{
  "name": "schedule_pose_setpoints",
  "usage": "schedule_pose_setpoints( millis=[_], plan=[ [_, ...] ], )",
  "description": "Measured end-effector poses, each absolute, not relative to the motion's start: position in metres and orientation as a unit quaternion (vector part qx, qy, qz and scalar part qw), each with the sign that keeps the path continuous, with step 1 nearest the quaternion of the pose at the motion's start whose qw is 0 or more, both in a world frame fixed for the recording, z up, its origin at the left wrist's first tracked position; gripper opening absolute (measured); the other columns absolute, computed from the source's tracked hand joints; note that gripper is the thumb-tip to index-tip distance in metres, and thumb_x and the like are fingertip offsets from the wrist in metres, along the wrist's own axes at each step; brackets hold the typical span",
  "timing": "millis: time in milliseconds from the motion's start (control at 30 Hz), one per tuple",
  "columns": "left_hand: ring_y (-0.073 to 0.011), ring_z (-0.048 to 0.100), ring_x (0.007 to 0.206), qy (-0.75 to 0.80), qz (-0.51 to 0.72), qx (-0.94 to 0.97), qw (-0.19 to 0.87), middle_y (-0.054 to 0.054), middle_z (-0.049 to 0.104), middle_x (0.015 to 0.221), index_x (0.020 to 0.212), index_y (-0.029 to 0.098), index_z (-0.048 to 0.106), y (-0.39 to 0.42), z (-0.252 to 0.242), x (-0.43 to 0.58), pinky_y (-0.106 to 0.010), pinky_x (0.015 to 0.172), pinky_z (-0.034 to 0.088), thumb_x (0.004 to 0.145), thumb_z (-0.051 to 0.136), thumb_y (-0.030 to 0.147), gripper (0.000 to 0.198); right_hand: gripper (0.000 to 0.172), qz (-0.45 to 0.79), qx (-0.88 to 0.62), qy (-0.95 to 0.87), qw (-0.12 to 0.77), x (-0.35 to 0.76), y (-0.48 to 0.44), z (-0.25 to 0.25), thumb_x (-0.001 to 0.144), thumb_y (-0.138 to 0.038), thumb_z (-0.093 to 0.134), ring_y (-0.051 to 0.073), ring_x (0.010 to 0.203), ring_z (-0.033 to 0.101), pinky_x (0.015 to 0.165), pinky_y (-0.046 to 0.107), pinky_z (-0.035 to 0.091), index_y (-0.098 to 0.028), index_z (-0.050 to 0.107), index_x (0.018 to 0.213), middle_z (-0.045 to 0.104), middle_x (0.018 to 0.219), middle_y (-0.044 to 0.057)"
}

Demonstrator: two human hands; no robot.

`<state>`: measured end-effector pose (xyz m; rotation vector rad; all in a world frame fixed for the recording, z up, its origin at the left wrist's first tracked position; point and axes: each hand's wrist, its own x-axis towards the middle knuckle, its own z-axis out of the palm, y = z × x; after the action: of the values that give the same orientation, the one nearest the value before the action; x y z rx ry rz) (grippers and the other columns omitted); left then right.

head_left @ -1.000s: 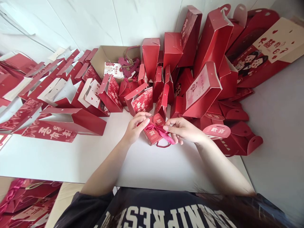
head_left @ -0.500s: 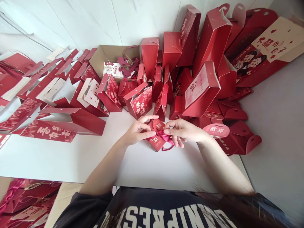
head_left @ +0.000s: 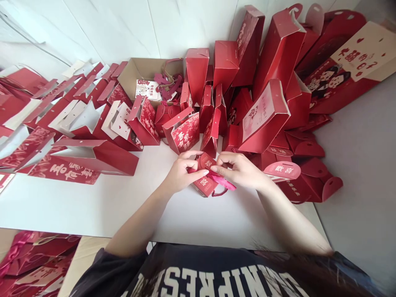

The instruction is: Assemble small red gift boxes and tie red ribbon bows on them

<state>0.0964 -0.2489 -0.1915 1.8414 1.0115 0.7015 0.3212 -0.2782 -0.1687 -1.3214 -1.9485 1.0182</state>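
A small red gift box (head_left: 204, 189) with pale characters lies on the white table in front of me, turned at an angle. Across it runs a glossy pink ribbon (head_left: 223, 181), one tail hanging over the right side. My left hand (head_left: 183, 172) is at the box's left, thumb and finger closed on the ribbon near the middle. On the other side my right hand (head_left: 239, 168) is closed in a pinch on the ribbon; its fingertips partly cover it. A dark red cord handle (head_left: 220, 193) loops out beneath the ribbon.
Rows of red paper bags (head_left: 95, 159) stand at the left. More red bags and boxes (head_left: 262, 117) crowd the back and right. An open cardboard box (head_left: 125, 78) with cards and ribbons is against the wall. Below the table's left edge lie red boxes (head_left: 37, 262) with ribbons.
My right hand has drawn its fingers in and turned over the ribbon. The ribbon's tail now lies flatter, stretching down to the right. My left hand has barely moved.
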Motion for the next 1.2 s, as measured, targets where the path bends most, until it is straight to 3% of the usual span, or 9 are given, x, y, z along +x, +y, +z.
schedule_pose_setpoints(
  millis=[133,333,433,533,633,733,900,1033,1200],
  plan=[
    [-0.03,0.059,0.12,0.404,0.276,0.739,0.463,-0.007,0.061,0.133,0.052,0.018,0.038,-0.246,-0.196,0.094,-0.051,0.106,0.043,0.081,0.072,0.036,0.048,0.04,0.464,-0.479,-0.697,0.263,0.322,-0.274,-0.177,0.091,-0.053,0.06,0.011,0.059,0.039,0.056,0.025,0.031,-0.019,0.054,0.071,0.046,0.064,-0.004],
    [-0.0285,0.063,0.115,0.364,0.265,0.711,0.54,-0.008,0.058,0.136,0.053,0.017,0.042,-0.238,-0.198,0.086,-0.047,0.102,0.048,0.082,0.072,0.04,0.048,0.036,0.514,-0.452,-0.676,0.273,0.327,-0.27,-0.18,0.093,-0.05,0.06,0.012,0.061,0.045,0.059,0.026,0.036,-0.02,0.054,0.074,0.051,0.067,-0.003],
    [-0.029,0.064,0.116,0.348,0.254,0.675,0.598,-0.008,0.058,0.138,0.054,0.016,0.052,-0.233,-0.196,0.084,-0.047,0.099,0.051,0.087,0.067,0.039,0.043,0.024,0.395,-0.489,-0.71,0.318,0.323,-0.277,-0.169,0.095,-0.044,0.058,0.015,0.063,0.049,0.063,0.029,0.041,-0.021,0.06,0.087,0.056,0.071,-0.001],
    [-0.0308,0.063,0.12,0.347,0.261,0.64,0.634,-0.008,0.062,0.136,0.059,0.017,0.063,-0.231,-0.197,0.084,-0.047,0.097,0.053,0.087,0.067,0.042,0.037,0.015,0.192,-0.45,-0.795,0.359,0.306,-0.296,-0.157,0.097,-0.033,0.057,0.02,0.086,0.058,0.082,0.036,0.046,-0.021,0.064,0.091,0.066,0.092,0.006],
    [-0.0315,0.06,0.123,0.349,0.269,0.614,0.655,-0.009,0.064,0.134,0.061,0.017,0.067,-0.231,-0.199,0.085,-0.046,0.097,0.052,0.085,0.07,0.043,0.035,0.015,0.063,-0.4,-0.872,0.275,0.276,-0.321,-0.16,0.097,-0.031,0.057,0.027,0.11,0.057,0.092,0.043,0.042,-0.022,0.068,0.098,0.067,0.119,0.011],
    [-0.0306,0.059,0.123,0.357,0.268,0.584,0.677,-0.009,0.061,0.137,0.066,0.016,0.068,-0.233,-0.197,0.085,-0.044,0.1,0.049,0.086,0.068,0.041,0.032,0.023,-0.021,-0.42,-0.883,0.208,0.248,-0.337,-0.179,0.1,-0.031,0.052,0.029,0.12,0.052,0.095,0.045,0.042,-0.017,0.069,0.105,0.06,0.137,0.014],
    [-0.0301,0.057,0.124,0.382,0.292,0.591,0.648,-0.009,0.061,0.135,0.066,0.015,0.064,-0.234,-0.189,0.083,-0.043,0.106,0.043,0.087,0.066,0.04,0.033,0.033,-0.121,-0.429,-0.879,0.17,0.239,-0.338,-0.203,0.098,-0.009,0.044,0.03,0.122,0.051,0.086,0.043,0.046,-0.005,0.064,0.124,0.059,0.14,0.018],
    [-0.0294,0.056,0.127,0.409,0.311,0.623,0.59,-0.009,0.06,0.133,0.064,0.017,0.056,-0.235,-0.19,0.085,-0.042,0.107,0.043,0.084,0.07,0.039,0.033,0.04,-0.073,-0.41,-0.893,0.17,0.246,-0.334,-0.195,0.098,-0.005,0.037,0.032,0.124,0.051,0.086,0.045,0.049,-0.001,0.059,0.131,0.056,0.144,0.02],
    [-0.0293,0.056,0.127,0.417,0.325,0.683,0.504,-0.012,0.062,0.127,0.063,0.018,0.053,-0.234,-0.197,0.085,-0.042,0.105,0.046,0.077,0.078,0.037,0.034,0.038,0.136,-0.39,-0.886,0.21,0.267,-0.325,-0.17,0.1,-0.008,0.042,0.027,0.118,0.057,0.096,0.043,0.05,-0.014,0.059,0.133,0.063,0.136,0.012]
  ],
)
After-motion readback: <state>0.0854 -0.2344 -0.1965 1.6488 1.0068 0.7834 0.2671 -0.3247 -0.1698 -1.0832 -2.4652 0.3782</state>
